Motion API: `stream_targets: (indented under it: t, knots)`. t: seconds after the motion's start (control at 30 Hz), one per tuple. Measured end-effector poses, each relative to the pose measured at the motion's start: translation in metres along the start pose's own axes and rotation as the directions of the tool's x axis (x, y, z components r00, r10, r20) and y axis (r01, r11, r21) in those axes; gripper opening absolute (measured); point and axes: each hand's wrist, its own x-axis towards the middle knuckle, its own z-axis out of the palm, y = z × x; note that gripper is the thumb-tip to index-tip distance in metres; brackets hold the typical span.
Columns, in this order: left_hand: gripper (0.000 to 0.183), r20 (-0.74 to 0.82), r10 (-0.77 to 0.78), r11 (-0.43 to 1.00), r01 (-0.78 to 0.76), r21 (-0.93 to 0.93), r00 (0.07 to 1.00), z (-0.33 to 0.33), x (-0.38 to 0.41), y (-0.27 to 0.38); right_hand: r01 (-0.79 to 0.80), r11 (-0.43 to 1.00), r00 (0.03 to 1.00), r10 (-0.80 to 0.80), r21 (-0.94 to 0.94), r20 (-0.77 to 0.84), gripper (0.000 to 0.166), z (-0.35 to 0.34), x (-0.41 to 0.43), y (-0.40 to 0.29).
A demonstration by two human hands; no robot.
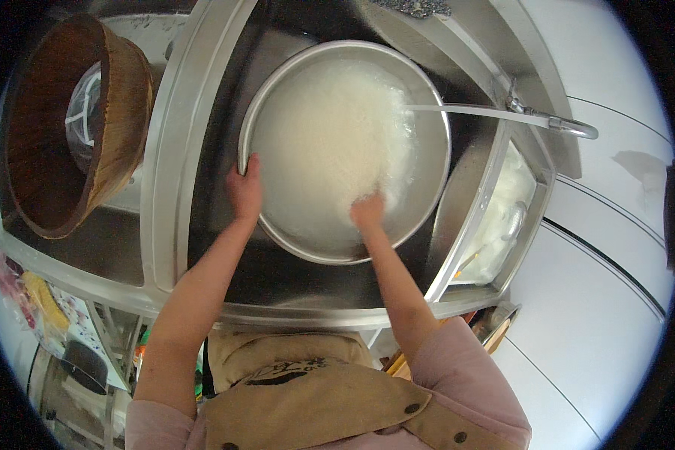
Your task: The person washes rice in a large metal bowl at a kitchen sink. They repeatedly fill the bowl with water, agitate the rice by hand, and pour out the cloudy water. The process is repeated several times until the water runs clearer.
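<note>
A large round stainless steel bowl (346,256) sits in a metal sink, holding cloudy water over a pale, grain-like mass (337,129) that looks like rice. My left hand (246,188) grips the bowl's left rim, thumb at the inner side. Fingers of my right hand (368,211) dip into the cloudy water near the bowl's lower right; they are blurred and partly hidden, so whether they hold anything cannot be told. From a metal faucet (574,128) at the right, a stream of water (472,109) falls into the bowl's right side.
A wooden tub (118,124) with a clear plastic-like item inside stands tilted in the left basin, beyond the steel divider (174,146). At the right, a rectangular compartment (467,247) holds whitish contents and a metal utensil. The sink's front edge (309,318) runs before my apron.
</note>
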Motion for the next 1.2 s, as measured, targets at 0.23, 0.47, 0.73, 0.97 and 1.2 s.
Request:
stream_targets:
  t: [0.23, 0.47, 0.73, 0.97, 1.2]
  knots:
    - [0.04, 0.021, -0.029, 1.0, 0.029, 0.003, 0.999, -0.002, 0.0, 0.002, 0.155, 0.959, 0.87, -0.246, 0.238, 0.427, 0.039, -0.062, -0.047, -0.089]
    - [0.041, -0.022, 0.052, 0.993, -0.05, 0.108, 0.998, -0.003, 0.0, 0.003, -0.186, -0.074, 0.982, -0.06, 0.98, 0.181, 0.039, -0.08, 0.022, -0.077]
    - [0.041, -0.029, 0.003, 0.996, 0.0, 0.089, 1.0, 0.0, 0.001, -0.001, 0.261, 0.959, 0.894, -0.198, 0.109, -0.401, 0.072, -0.073, 0.062, -0.079]
    - [0.037, -0.002, 0.008, 1.0, -0.008, 0.002, 1.0, 0.003, 0.0, 0.0, 0.024, 0.879, 0.995, 0.028, 0.476, -0.101, 0.076, -0.023, 0.104, -0.054]
    - [0.04, 0.06, 0.049, 0.999, -0.048, -0.019, 0.997, 0.003, 0.002, -0.008, 0.414, 0.902, 0.852, -0.338, -0.12, 0.401, 0.044, -0.109, 0.11, -0.036]
